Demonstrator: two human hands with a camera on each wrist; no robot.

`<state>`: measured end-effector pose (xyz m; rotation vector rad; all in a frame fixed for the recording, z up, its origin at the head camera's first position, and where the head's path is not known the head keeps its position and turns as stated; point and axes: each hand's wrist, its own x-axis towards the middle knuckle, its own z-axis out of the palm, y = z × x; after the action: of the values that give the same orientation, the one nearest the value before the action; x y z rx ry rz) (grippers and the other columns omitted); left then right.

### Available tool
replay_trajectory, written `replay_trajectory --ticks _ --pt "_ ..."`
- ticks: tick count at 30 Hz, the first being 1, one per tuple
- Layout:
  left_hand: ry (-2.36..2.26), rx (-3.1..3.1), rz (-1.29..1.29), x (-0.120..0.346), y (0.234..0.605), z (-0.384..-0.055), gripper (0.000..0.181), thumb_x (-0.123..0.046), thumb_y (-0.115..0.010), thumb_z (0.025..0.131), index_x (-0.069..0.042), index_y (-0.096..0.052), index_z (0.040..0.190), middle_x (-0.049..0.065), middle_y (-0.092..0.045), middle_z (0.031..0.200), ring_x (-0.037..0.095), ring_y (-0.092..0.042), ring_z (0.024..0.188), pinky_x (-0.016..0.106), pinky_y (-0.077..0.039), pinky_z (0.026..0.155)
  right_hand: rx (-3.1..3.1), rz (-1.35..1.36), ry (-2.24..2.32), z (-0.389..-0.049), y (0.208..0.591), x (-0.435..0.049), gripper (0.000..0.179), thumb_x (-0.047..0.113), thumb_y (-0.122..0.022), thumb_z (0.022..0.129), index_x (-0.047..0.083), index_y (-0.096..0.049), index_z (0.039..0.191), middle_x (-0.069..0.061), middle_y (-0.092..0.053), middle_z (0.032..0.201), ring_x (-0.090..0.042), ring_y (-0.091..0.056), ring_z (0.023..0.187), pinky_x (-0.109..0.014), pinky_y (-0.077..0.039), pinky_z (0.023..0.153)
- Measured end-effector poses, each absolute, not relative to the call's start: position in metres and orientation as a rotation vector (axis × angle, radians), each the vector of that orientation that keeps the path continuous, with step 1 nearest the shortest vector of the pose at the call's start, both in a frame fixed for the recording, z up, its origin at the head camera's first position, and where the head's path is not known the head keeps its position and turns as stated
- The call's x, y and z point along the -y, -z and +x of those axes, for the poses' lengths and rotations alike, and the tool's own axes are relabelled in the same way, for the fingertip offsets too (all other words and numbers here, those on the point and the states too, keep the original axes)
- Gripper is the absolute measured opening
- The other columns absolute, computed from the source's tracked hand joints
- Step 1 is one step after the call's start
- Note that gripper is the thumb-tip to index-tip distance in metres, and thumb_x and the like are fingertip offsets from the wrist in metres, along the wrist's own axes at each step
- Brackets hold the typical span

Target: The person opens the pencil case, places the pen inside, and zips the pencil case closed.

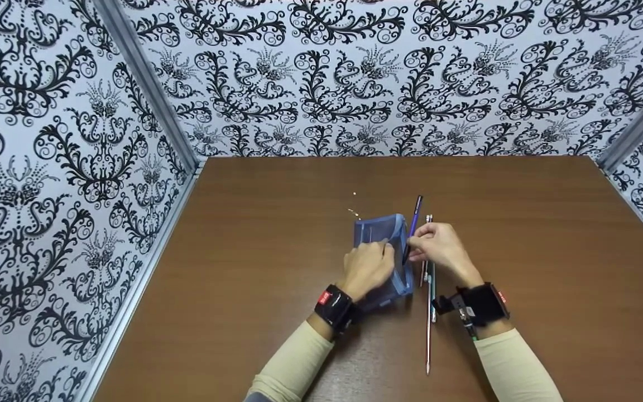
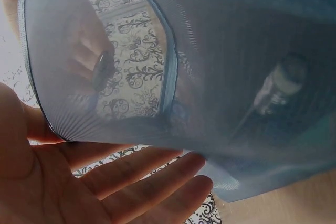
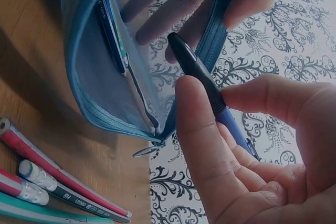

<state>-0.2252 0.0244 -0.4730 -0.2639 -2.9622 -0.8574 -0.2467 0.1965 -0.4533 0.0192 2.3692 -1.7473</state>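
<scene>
A blue see-through mesh pencil case [image 1: 378,229] lies on its side, its zipped mouth open to the right. My left hand [image 1: 369,265] grips its upper edge, thumb at the rim and fingers [image 3: 173,9] behind the mesh. At the mouth, my right hand [image 1: 438,245] pinches a blue pen [image 3: 197,66] between thumb and fingers. The pen's black end points toward the opening. Inside the case lies a dark pencil [image 3: 111,38] along the lower wall. Seen through the mesh in the left wrist view, the right hand's fingers [image 2: 86,45] look blurred.
Just right of the case, several pencils lie on the brown table [image 1: 254,268]: a red-striped pencil [image 3: 47,158], a black pencil [image 3: 73,198] and a green one [image 3: 47,209] among them. Small pale specks [image 1: 354,213] show behind the case. Patterned walls [image 1: 355,84] enclose the table's back and sides.
</scene>
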Motion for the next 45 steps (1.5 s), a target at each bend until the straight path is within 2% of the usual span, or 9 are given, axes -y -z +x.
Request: replay_trajectory --ticks 12,29,36,45 --pt "0.822 2.962 -0.26 -0.0249 0.4728 -0.2249 0.044 -0.034 -0.035 0.102 -0.022 -0.067 0.129 0.006 -0.072 0.116 0.029 -0.071 0.097 0.046 -0.053 0.074 -2.371 -0.006 1.749 -0.2461 0.453 -0.1943 0.013 -0.001 -0.061 0.089 -0.011 -0.059 0.097 -0.013 -0.072 0.079 -0.016 -0.07 0.061 -0.033 -0.059 0.065" --pt "0.859 2.954 -0.265 -0.0239 0.4719 -0.2248 0.044 -0.034 -0.035 0.103 -0.021 -0.067 0.129 0.005 -0.071 0.121 0.029 -0.071 0.1 0.046 -0.054 0.076 -2.381 -0.014 1.748 -0.2466 0.4593 -0.1924 0.012 -0.001 -0.063 0.088 -0.009 -0.057 0.095 -0.012 -0.072 0.077 -0.016 -0.07 0.061 -0.036 -0.059 0.066" --pt "0.82 2.957 -0.272 -0.0236 0.4719 -0.2254 0.044 -0.034 -0.035 0.102 -0.022 -0.068 0.128 0.007 -0.073 0.115 0.03 -0.071 0.096 0.046 -0.054 0.074 -2.403 0.015 1.693 -0.2482 0.4607 -0.1915 0.013 0.0 -0.063 0.089 -0.01 -0.058 0.095 -0.012 -0.071 0.075 -0.017 -0.07 0.06 -0.037 -0.059 0.067" --pt "0.849 2.962 -0.27 -0.0229 0.4717 -0.2256 0.044 -0.035 -0.035 0.102 -0.021 -0.067 0.129 0.008 -0.072 0.117 0.029 -0.071 0.099 0.047 -0.054 0.077 -2.395 0.033 1.661 -0.2484 0.4621 -0.1907 0.013 0.0 -0.063 0.09 -0.01 -0.058 0.096 -0.01 -0.07 0.074 -0.016 -0.07 0.06 -0.037 -0.059 0.068"
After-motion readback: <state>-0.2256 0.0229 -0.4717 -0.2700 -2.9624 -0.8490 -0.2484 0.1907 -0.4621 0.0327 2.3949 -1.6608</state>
